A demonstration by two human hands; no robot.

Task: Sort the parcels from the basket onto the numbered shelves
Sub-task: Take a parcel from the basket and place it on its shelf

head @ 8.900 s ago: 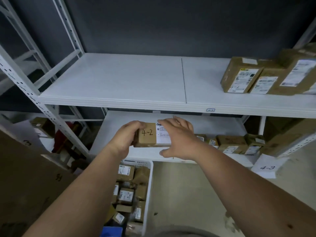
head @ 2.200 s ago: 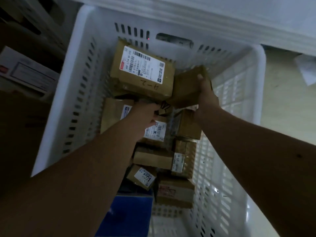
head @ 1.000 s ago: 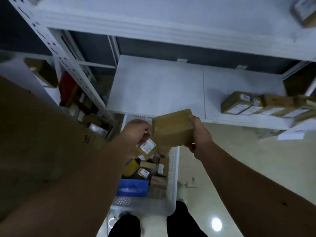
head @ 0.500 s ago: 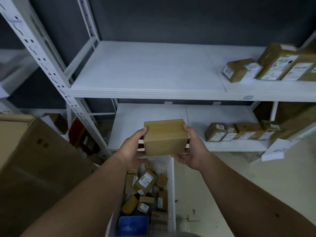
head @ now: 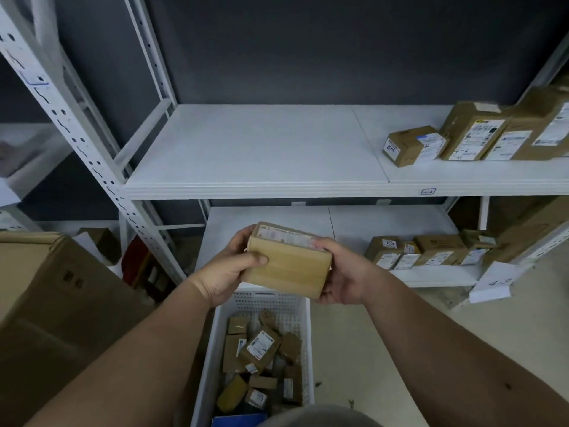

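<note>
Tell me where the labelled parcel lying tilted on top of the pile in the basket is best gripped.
Probably from above, across the two long sides of the labelled parcel: it lies uppermost in the basket, label up, those edges exposed while neighbouring parcels crowd its ends.

A dark grey wall [head: 308, 47] stands behind the white metal rack [head: 70, 124]; beige floor [head: 385, 349] lies below it.

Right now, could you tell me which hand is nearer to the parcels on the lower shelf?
Right. The right hand grips the held parcel's end facing the lower-shelf parcels; the left hand grips the far end.
</note>
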